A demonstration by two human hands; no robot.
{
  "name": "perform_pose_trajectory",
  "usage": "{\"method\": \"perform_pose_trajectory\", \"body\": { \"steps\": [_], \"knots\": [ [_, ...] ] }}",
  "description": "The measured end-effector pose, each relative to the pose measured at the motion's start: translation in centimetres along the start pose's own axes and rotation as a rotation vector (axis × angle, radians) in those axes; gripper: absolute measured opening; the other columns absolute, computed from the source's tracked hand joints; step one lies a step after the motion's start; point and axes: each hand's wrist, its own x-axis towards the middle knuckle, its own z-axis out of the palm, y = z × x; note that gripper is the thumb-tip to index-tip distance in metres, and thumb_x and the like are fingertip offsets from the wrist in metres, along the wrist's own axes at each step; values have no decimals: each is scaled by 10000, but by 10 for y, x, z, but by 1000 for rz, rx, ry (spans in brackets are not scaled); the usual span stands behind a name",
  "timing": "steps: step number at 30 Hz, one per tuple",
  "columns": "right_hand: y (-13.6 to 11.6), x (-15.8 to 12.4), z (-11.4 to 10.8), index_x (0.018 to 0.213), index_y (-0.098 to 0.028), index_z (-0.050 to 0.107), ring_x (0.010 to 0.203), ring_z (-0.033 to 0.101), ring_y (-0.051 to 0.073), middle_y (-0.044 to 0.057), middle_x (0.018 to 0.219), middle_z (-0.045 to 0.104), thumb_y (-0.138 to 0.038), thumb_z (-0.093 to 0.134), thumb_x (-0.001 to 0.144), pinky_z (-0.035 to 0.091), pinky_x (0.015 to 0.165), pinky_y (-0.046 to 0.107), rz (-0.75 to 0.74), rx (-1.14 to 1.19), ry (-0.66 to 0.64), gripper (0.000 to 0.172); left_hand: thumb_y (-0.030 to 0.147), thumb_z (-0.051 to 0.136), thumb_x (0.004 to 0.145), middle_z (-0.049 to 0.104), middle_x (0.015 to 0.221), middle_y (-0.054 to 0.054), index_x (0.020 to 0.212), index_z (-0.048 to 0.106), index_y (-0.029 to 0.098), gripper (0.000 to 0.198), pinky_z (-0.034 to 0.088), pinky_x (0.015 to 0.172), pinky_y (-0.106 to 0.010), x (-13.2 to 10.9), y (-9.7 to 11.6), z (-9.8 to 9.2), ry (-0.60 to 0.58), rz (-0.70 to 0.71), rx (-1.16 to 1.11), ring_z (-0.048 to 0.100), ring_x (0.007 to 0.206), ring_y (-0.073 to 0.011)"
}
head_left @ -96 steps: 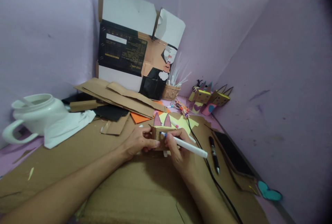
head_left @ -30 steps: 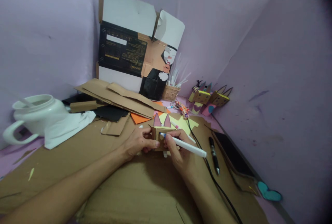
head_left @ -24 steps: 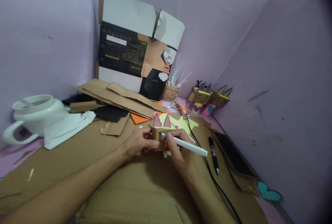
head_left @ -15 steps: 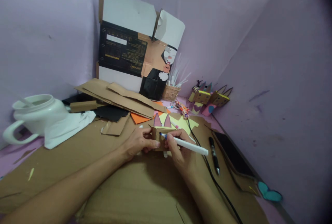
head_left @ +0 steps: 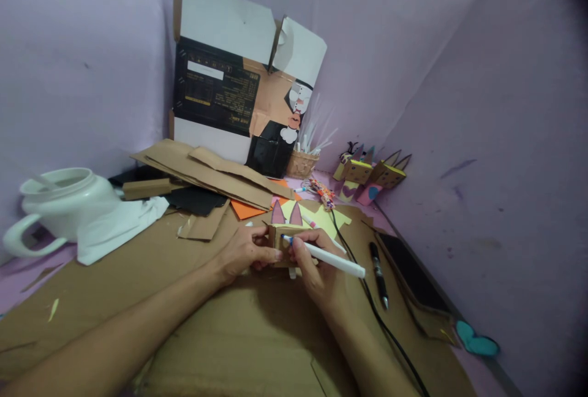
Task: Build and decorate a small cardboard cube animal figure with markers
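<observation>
My left hand [head_left: 243, 252] grips a small cardboard box figure [head_left: 281, 239] with two pink-lined pointed ears, holding it from the left side on the brown cardboard work surface [head_left: 193, 317]. My right hand [head_left: 316, 271] is closed around a white marker [head_left: 331, 260], its blue tip resting against the front face of the figure. Both hands meet around the figure; its lower part is hidden behind my fingers.
A black pen [head_left: 379, 272], a black cable [head_left: 367, 299] and a dark phone [head_left: 410, 271] lie to the right. Finished cardboard figures [head_left: 370, 176] stand by the purple wall. A white jug [head_left: 59, 204], white cloth [head_left: 117, 225], stacked cardboard [head_left: 206, 173], a printed box [head_left: 239, 90] and a basket [head_left: 302, 163] sit behind.
The marker tip has shifted only slightly over the figure's face. Both hands stay in the same place with the same grip.
</observation>
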Motion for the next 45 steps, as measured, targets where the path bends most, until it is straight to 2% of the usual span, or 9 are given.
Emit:
{"method": "perform_pose_trajectory", "body": {
  "steps": [4,9,12,16,19,24,28,34,45],
  "knots": [
    [0,-1,0,765,-190,577,538,555,137,-7,606,598,-306,557,858,430,511,250,16,104,26,150,344,712,531,589,614,-1,922,634,107,464,389,444,-200,1,0,0,2,-5,6,496,509,-108],
    [1,4,-4,745,-206,519,465,504,100,-59,539,555,-325,561,867,392,436,200,139,449,305,175,344,678,561,562,601,11,997,629,112,496,394,403,-182,1,0,-3,18,-16,25,480,479,-97],
    [2,9,-1,741,-203,513,463,520,99,-54,547,577,-338,586,852,400,418,190,231,562,244,190,363,668,577,546,605,17,1031,622,123,515,370,364,-160,-1,2,-4,23,-4,37,466,475,-94],
    [6,7,5,765,-202,529,504,562,109,-41,567,606,-348,574,863,447,474,206,233,608,146,181,439,666,622,588,676,-5,1081,606,146,548,309,316,-140,-4,7,0,40,28,61,436,463,-81],
    [8,5,7,761,-205,528,502,558,112,-45,558,600,-349,574,861,459,506,224,198,564,131,180,403,683,619,596,678,0,1069,612,156,518,266,284,-136,-3,9,3,79,25,76,405,428,-67],
    [9,3,0,695,-213,483,443,476,109,-66,501,519,-373,537,864,418,500,242,149,313,262,239,364,680,610,521,585,30,980,615,120,448,326,281,-154,2,6,5,158,-35,94,387,393,-67],
    [8,3,-2,678,-214,467,486,469,123,-62,519,488,-380,514,864,421,570,275,88,155,232,253,366,683,597,520,574,31,950,609,110,443,342,290,-162,2,5,4,163,-51,99,399,386,-68],
    [9,3,1,710,-218,450,515,465,126,-58,556,469,-368,489,879,385,548,250,90,139,168,229,365,681,597,512,567,36,952,597,114,443,343,293,-168,1,7,6,164,-60,97,394,385,-69],
    [12,5,2,707,-220,442,502,450,123,-60,563,461,-355,481,887,359,514,237,75,120,153,229,365,676,601,494,574,34,962,591,110,451,339,298,-158,0,6,5,156,-65,93,397,423,-75]
  ]
}}
